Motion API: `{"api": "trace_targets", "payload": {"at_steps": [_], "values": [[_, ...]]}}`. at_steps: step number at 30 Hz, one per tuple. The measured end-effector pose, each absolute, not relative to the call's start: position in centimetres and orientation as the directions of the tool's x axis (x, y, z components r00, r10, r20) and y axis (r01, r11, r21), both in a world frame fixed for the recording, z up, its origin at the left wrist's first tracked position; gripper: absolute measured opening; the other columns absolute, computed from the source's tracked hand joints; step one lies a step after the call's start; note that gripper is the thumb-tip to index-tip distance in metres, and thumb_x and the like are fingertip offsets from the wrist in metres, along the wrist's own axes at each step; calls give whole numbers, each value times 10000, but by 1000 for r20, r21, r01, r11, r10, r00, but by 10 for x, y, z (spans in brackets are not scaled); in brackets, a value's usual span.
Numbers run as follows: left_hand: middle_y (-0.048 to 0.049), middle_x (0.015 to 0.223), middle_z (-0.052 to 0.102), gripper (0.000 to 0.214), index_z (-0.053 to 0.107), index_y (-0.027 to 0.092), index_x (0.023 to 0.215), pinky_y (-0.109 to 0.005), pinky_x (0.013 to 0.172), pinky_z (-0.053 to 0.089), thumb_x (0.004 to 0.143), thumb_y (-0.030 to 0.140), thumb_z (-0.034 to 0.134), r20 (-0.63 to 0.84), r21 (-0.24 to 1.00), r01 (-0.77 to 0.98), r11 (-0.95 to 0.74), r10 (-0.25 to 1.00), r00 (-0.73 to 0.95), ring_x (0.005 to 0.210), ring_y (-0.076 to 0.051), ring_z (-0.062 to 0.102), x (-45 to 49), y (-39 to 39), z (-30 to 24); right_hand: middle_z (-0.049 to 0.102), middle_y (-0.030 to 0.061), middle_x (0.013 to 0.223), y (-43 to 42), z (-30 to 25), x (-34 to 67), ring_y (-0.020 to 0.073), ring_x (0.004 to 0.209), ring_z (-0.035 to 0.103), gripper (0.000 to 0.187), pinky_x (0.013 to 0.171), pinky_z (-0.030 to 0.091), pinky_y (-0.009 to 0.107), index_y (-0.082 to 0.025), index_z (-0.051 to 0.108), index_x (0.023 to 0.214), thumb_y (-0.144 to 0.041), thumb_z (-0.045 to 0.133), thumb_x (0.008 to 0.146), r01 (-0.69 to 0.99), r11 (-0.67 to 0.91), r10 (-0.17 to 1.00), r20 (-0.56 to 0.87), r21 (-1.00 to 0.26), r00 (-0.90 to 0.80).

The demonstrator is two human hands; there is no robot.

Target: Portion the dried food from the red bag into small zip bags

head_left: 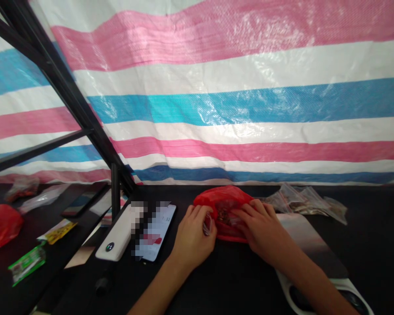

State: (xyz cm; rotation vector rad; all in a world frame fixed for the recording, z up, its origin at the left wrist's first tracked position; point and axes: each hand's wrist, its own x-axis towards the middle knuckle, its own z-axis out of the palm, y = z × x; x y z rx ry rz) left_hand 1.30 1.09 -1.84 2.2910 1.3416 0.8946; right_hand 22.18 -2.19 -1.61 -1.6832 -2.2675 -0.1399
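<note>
Directly between both hands (192,238) (264,229), red bag (225,202)

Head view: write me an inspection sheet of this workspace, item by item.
Surface: black table, bare near the person.
Job's things: red plastic bag, crumpled, brownish contents showing through, near the table's far edge.
Clutter: white power bank and phone left of the bag; pile of clear zip bags to its right; grey mat under the right forearm; green packet, yellow packet and second red bag far left.
Hands: left hand grips the bag's left edge, fingers curled; right hand rests on the bag, fingers stretched.
Cables: nothing seen.
Surroundings: pink, white and blue striped tarp behind; black metal frame at left.
</note>
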Motion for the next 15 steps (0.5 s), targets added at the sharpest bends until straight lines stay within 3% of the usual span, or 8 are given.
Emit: {"api": "trace_targets", "payload": {"at_steps": [3, 6, 11, 15], "values": [[-20, 843, 608, 80, 500, 238, 869, -338, 746, 453, 878, 163, 523, 277, 662, 688, -298, 950, 145, 837, -230, 595, 19, 9, -20, 725, 86, 1087, -22, -18, 221, 289, 1051, 531, 274, 913, 349, 422, -213, 736, 1152, -149, 612, 917, 943, 312, 912, 312, -113, -265], [-23, 871, 574, 121, 438, 245, 879, -322, 711, 434, 904, 264, 554, 219, 695, 703, -150, 976, -9, 835, -234, 606, 23, 7, -21, 724, 89, 1072, -22, -20, 219, 294, 1039, 533, 276, 908, 351, 433, -203, 733, 1168, -162, 596, 932, 941, 318, 912, 308, -120, -269], [-81, 1050, 551, 270, 395, 241, 954, -355, 807, 452, 882, 348, 633, 170, 721, 686, -100, 985, -35, 1007, -281, 612, 29, 3, -24, 721, 88, 1104, -24, -20, 213, 290, 1053, 532, 293, 936, 350, 443, -204, 716, 1207, -181, 566, 956, 922, 355, 906, 301, -158, -298], [-71, 1034, 590, 356, 397, 245, 973, -350, 815, 435, 821, 310, 711, 103, 773, 630, -81, 995, 1, 1002, -286, 623, 31, 6, -28, 720, 75, 1115, -28, -17, 208, 280, 1062, 538, 313, 957, 344, 441, -226, 713, 1206, -149, 567, 940, 907, 373, 910, 268, -197, -316]]}}
